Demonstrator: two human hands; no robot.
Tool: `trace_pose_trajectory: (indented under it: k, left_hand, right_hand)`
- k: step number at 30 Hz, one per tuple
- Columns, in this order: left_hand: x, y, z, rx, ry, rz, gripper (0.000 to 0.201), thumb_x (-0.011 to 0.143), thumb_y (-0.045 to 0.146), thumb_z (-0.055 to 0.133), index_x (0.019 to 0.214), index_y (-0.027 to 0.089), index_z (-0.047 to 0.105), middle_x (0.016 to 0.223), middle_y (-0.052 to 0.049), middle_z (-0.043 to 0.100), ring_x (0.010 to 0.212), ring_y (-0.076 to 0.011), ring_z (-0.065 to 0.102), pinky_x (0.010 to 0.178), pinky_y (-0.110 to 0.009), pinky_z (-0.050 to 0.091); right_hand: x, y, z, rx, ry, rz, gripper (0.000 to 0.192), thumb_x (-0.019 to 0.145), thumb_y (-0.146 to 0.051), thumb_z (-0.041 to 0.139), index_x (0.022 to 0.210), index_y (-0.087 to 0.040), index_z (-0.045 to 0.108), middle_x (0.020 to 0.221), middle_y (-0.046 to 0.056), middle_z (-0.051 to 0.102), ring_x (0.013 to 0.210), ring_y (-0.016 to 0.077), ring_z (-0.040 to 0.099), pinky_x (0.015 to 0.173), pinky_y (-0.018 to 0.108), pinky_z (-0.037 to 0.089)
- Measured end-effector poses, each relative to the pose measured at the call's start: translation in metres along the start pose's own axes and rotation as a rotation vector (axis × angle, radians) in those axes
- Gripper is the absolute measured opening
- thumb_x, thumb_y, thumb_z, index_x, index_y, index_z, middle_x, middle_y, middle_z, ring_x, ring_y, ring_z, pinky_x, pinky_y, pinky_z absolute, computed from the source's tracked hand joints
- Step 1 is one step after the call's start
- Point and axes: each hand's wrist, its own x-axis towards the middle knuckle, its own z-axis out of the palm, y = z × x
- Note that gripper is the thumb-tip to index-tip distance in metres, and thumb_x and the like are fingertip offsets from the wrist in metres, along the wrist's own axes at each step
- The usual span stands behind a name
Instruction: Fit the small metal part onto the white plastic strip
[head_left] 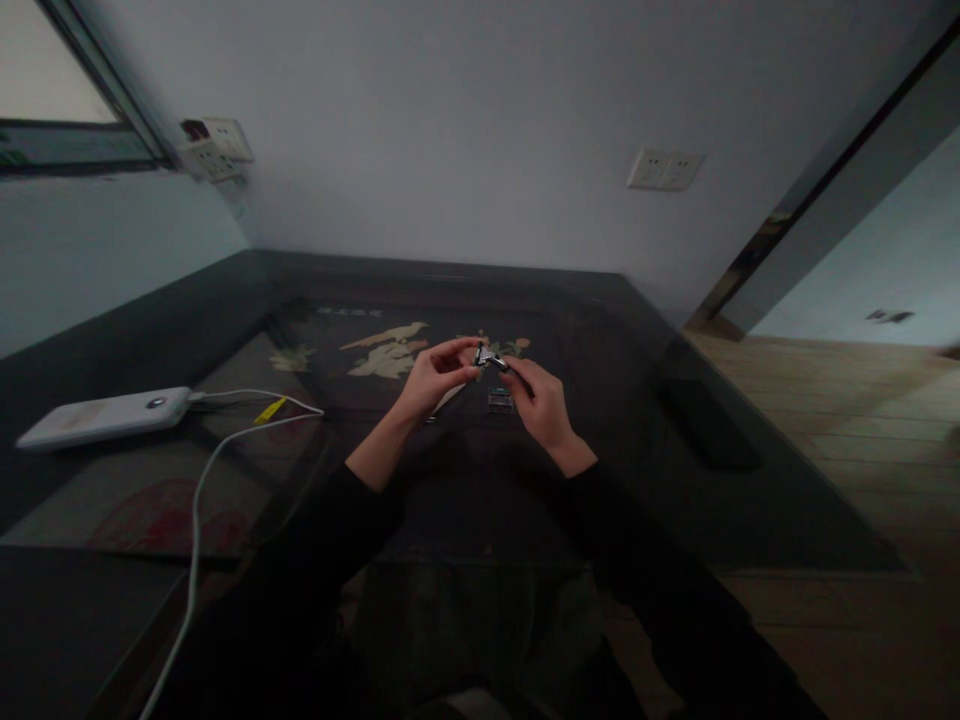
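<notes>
Both hands are pinching a small metal clip [490,356] above the dark bench [637,330]: left hand [433,380], right hand [541,402]. Looks like a nail clipper, too dim to tell.

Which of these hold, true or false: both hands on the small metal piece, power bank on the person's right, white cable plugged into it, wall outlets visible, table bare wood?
1. Both the left hand and the right hand pinch the small metal piece between them. True.
2. The power bank lies to the person's right. False: it lies on the left of the table.
3. A white cable runs from the power bank toward the near edge. True.
4. Wall outlets show on the far wall. True.
5. The table is bare wood. False: it is dark and glossy, with a pale pattern under the hands.
</notes>
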Motion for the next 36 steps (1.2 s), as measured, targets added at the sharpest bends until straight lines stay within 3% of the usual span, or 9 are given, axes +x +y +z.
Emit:
trace_pose_trajectory:
  k: [17,24,36]
  left_hand:
    - [-0.0002,-0.0007,0.0009,0.062,-0.002,0.021,0.042,0.062,0.026,0.081,0.100,0.016,0.067,0.069,0.003,0.056,0.063,-0.0087,0.051,0.062,-0.021,0.043]
    - [-0.0010,0.0059,-0.0008,0.070,-0.049,0.011,0.039,0.064,0.027,0.079,0.099,0.015,0.068,0.068,0.002,0.057,0.064,-0.0102,0.053,0.064,-0.023,0.045]
    - [-0.0006,-0.0007,0.0024,0.048,0.013,-0.015,0.041,0.062,0.025,0.080,0.100,0.015,0.067,0.072,0.001,0.059,0.068,-0.0103,0.056,0.068,-0.023,0.047]
  right_hand:
    - [-0.0019,0.0007,-0.0028,-0.100,0.000,-0.020,0.027,0.094,-0.027,0.046,0.112,-0.018,0.065,0.088,0.008,0.069,0.081,0.0213,0.065,0.073,0.036,0.053]
    - [0.0011,0.0014,-0.0027,-0.015,-0.009,-0.008,0.024,0.092,-0.026,0.049,0.107,-0.019,0.066,0.095,0.008,0.071,0.087,0.0218,0.066,0.077,0.038,0.054]
    - [-0.0008,0.0012,-0.0009,-0.040,0.010,-0.003,0.024,0.092,-0.025,0.050,0.109,-0.019,0.066,0.094,0.008,0.071,0.086,0.0217,0.066,0.076,0.038,0.053]
